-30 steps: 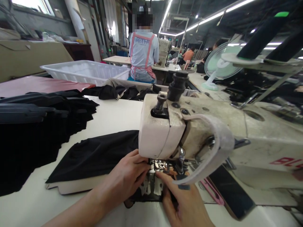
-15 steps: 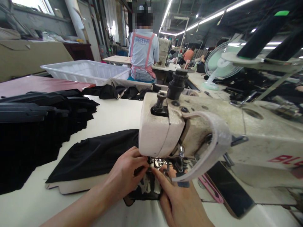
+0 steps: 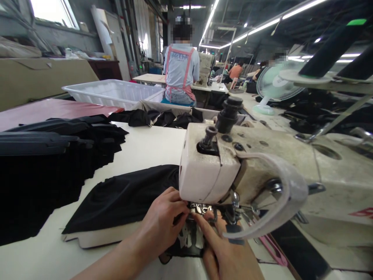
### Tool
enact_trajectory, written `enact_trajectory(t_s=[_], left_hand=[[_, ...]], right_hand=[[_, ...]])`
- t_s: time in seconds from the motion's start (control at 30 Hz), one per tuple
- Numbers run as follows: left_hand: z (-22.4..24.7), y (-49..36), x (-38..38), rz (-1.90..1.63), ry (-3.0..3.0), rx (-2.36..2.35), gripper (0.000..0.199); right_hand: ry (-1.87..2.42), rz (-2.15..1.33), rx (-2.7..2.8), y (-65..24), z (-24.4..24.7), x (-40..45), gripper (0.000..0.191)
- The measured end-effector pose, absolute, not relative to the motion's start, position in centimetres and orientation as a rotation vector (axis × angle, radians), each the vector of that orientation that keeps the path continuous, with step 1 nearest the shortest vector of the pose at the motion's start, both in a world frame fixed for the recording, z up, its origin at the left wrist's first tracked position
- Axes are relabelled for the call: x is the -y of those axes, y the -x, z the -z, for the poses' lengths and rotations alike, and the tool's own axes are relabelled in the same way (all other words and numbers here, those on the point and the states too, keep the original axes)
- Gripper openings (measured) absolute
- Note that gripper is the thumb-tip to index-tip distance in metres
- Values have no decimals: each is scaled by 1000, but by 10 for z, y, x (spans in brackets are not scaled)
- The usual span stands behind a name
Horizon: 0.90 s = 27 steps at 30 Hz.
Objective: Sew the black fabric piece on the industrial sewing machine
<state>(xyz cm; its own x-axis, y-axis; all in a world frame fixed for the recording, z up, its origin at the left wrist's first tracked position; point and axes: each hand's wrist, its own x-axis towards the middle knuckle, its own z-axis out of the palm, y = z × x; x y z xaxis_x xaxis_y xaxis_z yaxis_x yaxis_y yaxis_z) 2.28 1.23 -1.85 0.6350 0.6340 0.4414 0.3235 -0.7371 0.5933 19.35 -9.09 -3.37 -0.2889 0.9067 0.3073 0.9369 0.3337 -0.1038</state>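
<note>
Now, fabric: black fabric [image 3: 122, 198] is lying under the sewing machine [image 3: 233, 171].
Left hand [image 3: 163, 221]: pinching its edge.
Right hand [image 3: 224, 252]: fingers pressing beside the presser foot [image 3: 201, 209]; you're keeping fingertips clear, judging safest.

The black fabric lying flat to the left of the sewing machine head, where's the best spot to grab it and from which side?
Probably the black fabric is best pinched at its near left edge, coming from the left. There it overhangs a pale layer and lies free of the sewing machine head, the left hand and the right hand.
</note>
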Motion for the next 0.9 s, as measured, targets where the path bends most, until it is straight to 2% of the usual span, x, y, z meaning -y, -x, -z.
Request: enact_trajectory(t_s=[0.17, 0.37, 0.63, 0.9], left_hand=[[22, -26, -18, -914, -2406, -811, 21], [24, -30, -23, -953, -2396, -872, 20], [25, -31, -24, -1021, -2420, -908, 20], [25, -35, -27, -1035, -2425, -939, 21]], right_hand=[[1629, 111, 2241, -192, 31, 92, 63], [1616, -55, 2019, -191, 29, 95, 47], [1608, -206, 1997, -194, 30, 92, 37], [1576, -256, 1953, -194, 29, 92, 34]])
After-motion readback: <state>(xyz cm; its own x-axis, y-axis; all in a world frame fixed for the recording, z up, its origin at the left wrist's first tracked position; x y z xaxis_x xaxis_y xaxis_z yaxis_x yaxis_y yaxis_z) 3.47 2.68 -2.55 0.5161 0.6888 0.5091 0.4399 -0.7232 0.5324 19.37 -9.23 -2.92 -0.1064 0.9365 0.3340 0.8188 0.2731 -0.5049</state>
